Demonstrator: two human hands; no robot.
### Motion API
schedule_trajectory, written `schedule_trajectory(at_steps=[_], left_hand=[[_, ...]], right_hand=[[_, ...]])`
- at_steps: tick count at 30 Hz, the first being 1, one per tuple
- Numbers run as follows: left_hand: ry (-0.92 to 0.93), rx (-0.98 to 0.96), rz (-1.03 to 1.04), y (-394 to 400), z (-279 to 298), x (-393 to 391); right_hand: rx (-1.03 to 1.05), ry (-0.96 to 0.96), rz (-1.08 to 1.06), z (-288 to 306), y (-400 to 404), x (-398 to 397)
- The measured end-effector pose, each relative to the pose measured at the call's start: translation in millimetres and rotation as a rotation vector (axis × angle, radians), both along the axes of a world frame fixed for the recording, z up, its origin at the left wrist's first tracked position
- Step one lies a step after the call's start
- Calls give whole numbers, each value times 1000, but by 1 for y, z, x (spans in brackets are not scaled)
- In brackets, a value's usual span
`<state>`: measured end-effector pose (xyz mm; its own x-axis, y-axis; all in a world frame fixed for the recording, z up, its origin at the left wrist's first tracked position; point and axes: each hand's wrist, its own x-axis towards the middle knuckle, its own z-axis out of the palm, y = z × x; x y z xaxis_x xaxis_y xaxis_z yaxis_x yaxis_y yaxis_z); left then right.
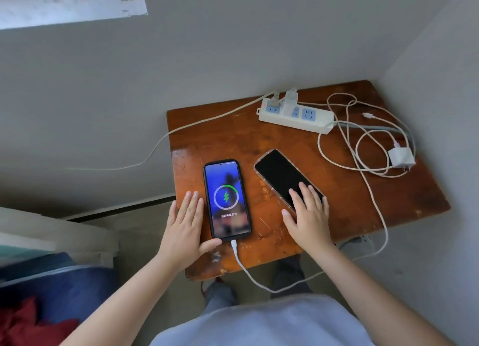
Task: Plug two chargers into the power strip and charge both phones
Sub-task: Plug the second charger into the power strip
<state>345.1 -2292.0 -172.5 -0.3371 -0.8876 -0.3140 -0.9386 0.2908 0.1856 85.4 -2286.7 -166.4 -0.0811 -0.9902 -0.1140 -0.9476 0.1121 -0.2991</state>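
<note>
A phone in a dark case point(227, 199) lies on the small wooden table point(344, 190), its screen lit with a green charging ring. A white cable point(243, 268) is plugged into its near end. My left hand point(184, 225) lies flat beside it, thumb touching its near corner. A second phone point(281, 176) with a dark screen lies to the right, tilted. My right hand point(308, 211) rests flat with fingertips on its near end. A white power strip point(296, 116) sits at the back with one white charger point(290, 100) plugged in. Another white charger point(400, 157) lies loose at the right.
Loose white cable loops point(363, 138) lie around the right side of the table, one free connector point(367, 115) near the wall. The strip's own cord point(160, 143) hangs off to the left. Walls close the back and right. Bedding point(51, 288) sits at the lower left.
</note>
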Motion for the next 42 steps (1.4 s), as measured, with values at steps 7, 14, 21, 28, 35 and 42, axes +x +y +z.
schedule_trajectory(at_steps=[7,14,21,28,35,42], left_hand=[[122,-124,43,-23,17,-107],[169,-185,290,-55,4,-229],[27,-175,440,-61,3,-262],[55,-179,489,-63,-4,-263],[56,-198,486,-62,-3,-262],[41,-180,479,-63,-3,-261]], right_hand=[[-122,-157,14,29,-22,-101],[-176,-104,-119,44,-67,-234],[-170,-14,-47,41,-109,-277],[-5,199,-23,36,-122,-285],[151,274,-17,33,-124,-281],[-18,-131,88,44,-136,-252]])
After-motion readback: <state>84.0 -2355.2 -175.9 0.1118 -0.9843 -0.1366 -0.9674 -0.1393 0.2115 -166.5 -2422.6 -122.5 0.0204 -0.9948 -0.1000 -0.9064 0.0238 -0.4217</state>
